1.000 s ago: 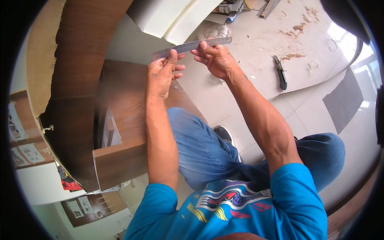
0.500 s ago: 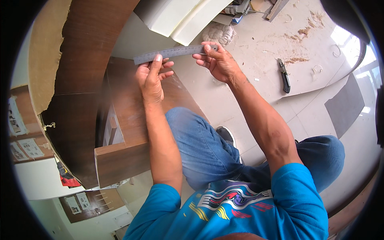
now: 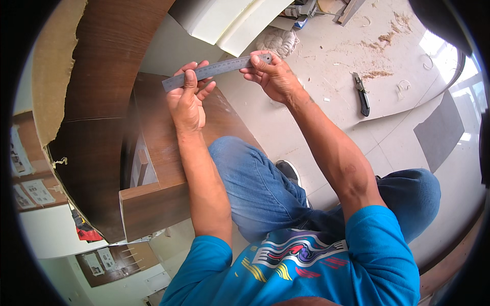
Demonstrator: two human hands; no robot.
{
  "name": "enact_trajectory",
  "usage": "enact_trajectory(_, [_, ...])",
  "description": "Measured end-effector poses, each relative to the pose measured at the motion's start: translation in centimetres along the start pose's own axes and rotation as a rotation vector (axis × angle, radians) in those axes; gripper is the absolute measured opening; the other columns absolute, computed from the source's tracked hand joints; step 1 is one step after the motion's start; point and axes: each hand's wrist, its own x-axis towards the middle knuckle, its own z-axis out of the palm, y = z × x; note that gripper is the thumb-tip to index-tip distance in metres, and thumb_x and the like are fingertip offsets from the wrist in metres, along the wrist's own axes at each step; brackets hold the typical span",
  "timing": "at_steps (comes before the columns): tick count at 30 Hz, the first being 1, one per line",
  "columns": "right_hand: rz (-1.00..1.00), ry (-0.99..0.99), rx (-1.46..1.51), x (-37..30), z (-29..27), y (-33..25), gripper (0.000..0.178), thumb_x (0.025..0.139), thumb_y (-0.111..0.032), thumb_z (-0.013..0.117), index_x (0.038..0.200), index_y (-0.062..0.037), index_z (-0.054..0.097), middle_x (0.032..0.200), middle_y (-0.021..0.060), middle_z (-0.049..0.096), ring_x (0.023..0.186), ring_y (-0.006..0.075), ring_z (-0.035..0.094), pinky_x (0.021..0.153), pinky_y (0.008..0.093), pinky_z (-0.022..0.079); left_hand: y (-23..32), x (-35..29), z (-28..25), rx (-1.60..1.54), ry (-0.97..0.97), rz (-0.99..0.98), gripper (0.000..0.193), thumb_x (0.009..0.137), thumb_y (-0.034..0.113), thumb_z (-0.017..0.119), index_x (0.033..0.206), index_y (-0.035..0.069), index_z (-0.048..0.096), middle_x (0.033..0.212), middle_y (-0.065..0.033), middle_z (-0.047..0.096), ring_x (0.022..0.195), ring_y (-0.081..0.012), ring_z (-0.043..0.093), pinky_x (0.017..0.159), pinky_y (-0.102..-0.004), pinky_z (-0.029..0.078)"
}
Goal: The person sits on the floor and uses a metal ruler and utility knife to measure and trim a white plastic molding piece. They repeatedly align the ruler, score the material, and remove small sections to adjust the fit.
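Observation:
A grey metal ruler [image 3: 223, 68] is stretched between my two hands, its left end tilted a little lower. My left hand [image 3: 188, 104] pinches it near that end, thumb on the marked face and fingers behind. At the other end, close to the small hole, my right hand [image 3: 273, 79] grips it between thumb and fingers. Both hands are held up in the air, the left one over a brown wooden panel [image 3: 168, 122] and the right one above the tiled floor.
On the floor to the right lies a black utility knife [image 3: 362, 94], beside a grey sheet [image 3: 439, 130] and scattered sawdust [image 3: 388, 38]. White boards [image 3: 240, 25] stand ahead, near a bundle of white cloth [image 3: 277, 42]. A brown wooden cabinet [image 3: 97, 153] rises at the left.
The ruler has shifted slightly left with both hands, and its left end has dipped. My left thumb has moved nearer that end, and the fingers have spread behind it.

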Motion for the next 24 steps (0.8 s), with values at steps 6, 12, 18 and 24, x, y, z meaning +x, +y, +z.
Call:
enact_trajectory(6, [-0.004, 0.01, 0.001, 0.1, 0.5, 0.1, 0.031, 0.1, -0.022, 0.077, 0.12, -0.003, 0.064, 0.111, 0.0109, 0.07, 0.101, 0.0251, 0.074, 0.088, 0.0367, 0.062, -0.3, 0.3, -1.0, -0.026, -0.015, -0.011, 0.045, 0.107, 0.032, 0.068, 0.138, 0.001, 0.057, 0.133, -0.0233, 0.066, 0.1, -0.0229, 0.074, 0.086, -0.0355, 0.066])
enact_trajectory(12, [-0.005, 0.008, 0.025, 0.2, 0.9, 0.3, 0.03, 0.1, -0.021, 0.077, 0.12, -0.0036, 0.062, 0.111, 0.011, 0.071, 0.101, 0.0254, 0.073, 0.091, 0.0386, 0.062, -0.3, 0.3, -1.2, -0.015, -0.022, -0.023, 0.048, 0.106, 0.032, 0.067, 0.139, -0.001, 0.055, 0.132, -0.0237, 0.067, 0.102, -0.0237, 0.074, 0.087, -0.0354, 0.066])
enact_trajectory(18, [-0.045, -0.001, 0.073, 0.4, 0.9, 0.7, 0.028, 0.099, -0.023, 0.078, 0.117, -0.0074, 0.062, 0.113, 0.0098, 0.071, 0.104, 0.0239, 0.072, 0.095, 0.0396, 0.062, -0.3, 0.4, -0.9, 0.012, -0.065, -0.033, 0.047, 0.106, 0.031, 0.068, 0.136, -0.004, 0.056, 0.129, -0.025, 0.069, 0.104, -0.0269, 0.076, 0.086, -0.0347, 0.067])
enact_trajectory(24, [-0.057, 0.042, 0.096, 0.4, 1.4, 1.0, 0.023, 0.101, -0.02, 0.075, 0.114, -0.0071, 0.061, 0.111, 0.0106, 0.072, 0.099, 0.0234, 0.073, 0.093, 0.0392, 0.063, -0.2, 0.5, -0.1, 0.03, -0.006, -0.004, 0.043, 0.106, 0.03, 0.068, 0.13, -0.005, 0.06, 0.125, -0.0259, 0.071, 0.096, -0.0256, 0.078, 0.081, -0.0322, 0.068])
